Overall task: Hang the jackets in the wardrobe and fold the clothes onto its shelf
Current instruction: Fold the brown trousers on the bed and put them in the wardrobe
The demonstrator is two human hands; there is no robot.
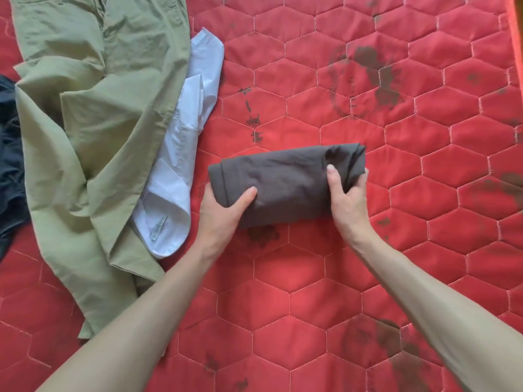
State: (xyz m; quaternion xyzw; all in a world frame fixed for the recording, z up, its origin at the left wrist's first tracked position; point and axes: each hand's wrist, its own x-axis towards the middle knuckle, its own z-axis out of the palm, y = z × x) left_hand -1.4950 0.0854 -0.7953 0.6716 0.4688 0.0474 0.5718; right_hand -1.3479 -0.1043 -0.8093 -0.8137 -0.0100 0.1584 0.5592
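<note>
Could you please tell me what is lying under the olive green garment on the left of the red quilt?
A white shirt shows from under the olive green garment's right edge, and dark fabric shows at its left. Both lie on the red quilt. How far either extends underneath is hidden.

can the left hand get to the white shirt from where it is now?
Probably yes. The white shirt lies just beside the left hand on the red quilt, its near end uncovered. But that hand now grips the folded dark garment and must let go first; the green trousers overlap only the shirt's far edge.
</note>
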